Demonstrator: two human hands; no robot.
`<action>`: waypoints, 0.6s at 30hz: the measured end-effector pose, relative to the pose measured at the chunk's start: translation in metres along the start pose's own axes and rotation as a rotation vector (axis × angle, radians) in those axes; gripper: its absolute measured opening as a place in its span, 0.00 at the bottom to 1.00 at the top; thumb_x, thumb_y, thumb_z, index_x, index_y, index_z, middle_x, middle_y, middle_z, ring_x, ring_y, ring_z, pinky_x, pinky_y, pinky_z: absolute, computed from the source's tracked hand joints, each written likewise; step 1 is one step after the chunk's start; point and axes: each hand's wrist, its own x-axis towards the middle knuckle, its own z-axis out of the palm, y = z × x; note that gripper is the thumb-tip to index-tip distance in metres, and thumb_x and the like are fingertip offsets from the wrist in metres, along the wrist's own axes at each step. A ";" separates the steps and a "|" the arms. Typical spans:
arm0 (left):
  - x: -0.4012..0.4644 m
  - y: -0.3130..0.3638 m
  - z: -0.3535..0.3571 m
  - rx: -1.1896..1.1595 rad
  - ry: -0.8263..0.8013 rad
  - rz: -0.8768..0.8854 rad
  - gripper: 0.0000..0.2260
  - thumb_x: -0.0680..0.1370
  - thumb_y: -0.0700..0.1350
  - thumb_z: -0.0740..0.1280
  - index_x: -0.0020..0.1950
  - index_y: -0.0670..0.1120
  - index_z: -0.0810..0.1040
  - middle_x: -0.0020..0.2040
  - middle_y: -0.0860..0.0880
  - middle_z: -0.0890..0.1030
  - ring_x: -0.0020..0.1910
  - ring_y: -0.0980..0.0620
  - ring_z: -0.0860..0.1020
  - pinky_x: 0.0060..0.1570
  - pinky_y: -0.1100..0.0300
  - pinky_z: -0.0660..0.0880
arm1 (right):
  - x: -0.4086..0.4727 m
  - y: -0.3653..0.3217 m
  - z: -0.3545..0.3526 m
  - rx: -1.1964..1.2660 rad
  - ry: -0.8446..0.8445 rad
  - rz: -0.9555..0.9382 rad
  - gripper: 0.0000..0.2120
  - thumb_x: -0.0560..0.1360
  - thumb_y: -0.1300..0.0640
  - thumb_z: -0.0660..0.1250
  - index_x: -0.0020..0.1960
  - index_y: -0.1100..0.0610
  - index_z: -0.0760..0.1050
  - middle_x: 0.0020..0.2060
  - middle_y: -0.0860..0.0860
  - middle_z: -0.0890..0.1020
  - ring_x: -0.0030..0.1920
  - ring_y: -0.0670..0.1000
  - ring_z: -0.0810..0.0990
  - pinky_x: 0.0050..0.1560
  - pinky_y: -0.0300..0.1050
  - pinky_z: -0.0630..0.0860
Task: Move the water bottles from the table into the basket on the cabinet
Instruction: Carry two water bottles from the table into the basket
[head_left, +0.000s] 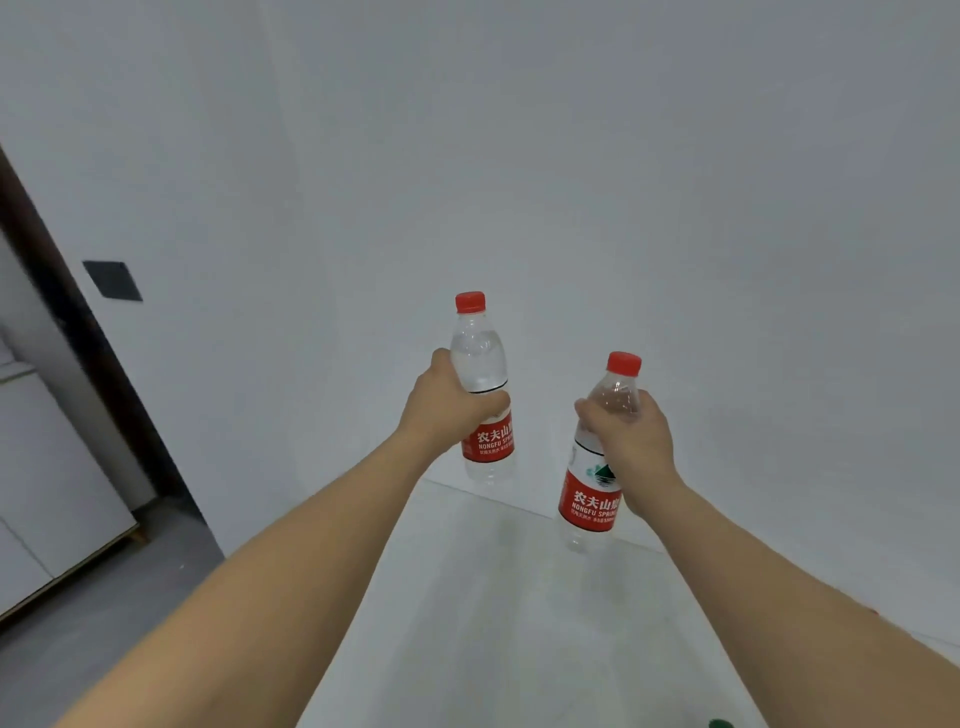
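Two clear ribbed plastic water bottles with red screw caps and red wrap labels, white print, both held up in the air over a glossy white table (467, 623). Left-hand bottle (480, 364) upright, roughly vertical; right-hand bottle (589, 499) tilted a bit, cap leaning right. The two bottles are apart, not touching.

Left hand (441, 400) wraps the left-hand bottle at the shoulder, just above the label; thumb curls across the front at the label's top edge, other fingers hidden behind the bottle. Label and clear base hang below the grip, neck and cap stick out above.

Right hand (631, 431) curls round the right-hand bottle high up, at the shoulder below the cap; thumb on the left side, fingers round the back, partly seen through the plastic. Label and base hang below the hand. A green and white logo patch sits above the red band, partly covered by the palm.

Both bare forearms run in from the bottom corners, cut off by the frame.

Background: plain matte white wall (571, 156). Dark square wall plate (112, 279) on the left, dark brown door frame (67, 312) beside it. White cabinet (47, 493) with wooden foot at far left, cut off; its top is hard to make out. Small dark green thing (721, 723) at the bottom edge, mostly cut off, cannot tell what it is.
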 end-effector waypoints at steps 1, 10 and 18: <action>0.000 0.010 -0.022 -0.003 0.023 0.019 0.28 0.64 0.53 0.75 0.60 0.50 0.69 0.51 0.52 0.79 0.49 0.51 0.80 0.49 0.48 0.81 | -0.006 -0.019 0.014 0.011 -0.005 -0.046 0.15 0.65 0.48 0.75 0.49 0.47 0.76 0.44 0.49 0.84 0.44 0.52 0.84 0.46 0.51 0.80; -0.034 0.017 -0.227 0.001 0.157 0.138 0.27 0.63 0.54 0.75 0.58 0.50 0.69 0.50 0.52 0.79 0.48 0.52 0.80 0.46 0.48 0.81 | -0.082 -0.148 0.155 0.033 -0.043 -0.349 0.16 0.63 0.44 0.75 0.48 0.47 0.77 0.41 0.44 0.84 0.40 0.44 0.84 0.39 0.42 0.76; -0.048 -0.032 -0.358 0.060 0.202 0.126 0.28 0.63 0.55 0.74 0.59 0.49 0.68 0.50 0.51 0.78 0.48 0.50 0.80 0.47 0.47 0.81 | -0.133 -0.165 0.287 0.062 -0.077 -0.380 0.15 0.64 0.42 0.74 0.47 0.45 0.76 0.38 0.40 0.83 0.37 0.41 0.83 0.37 0.41 0.75</action>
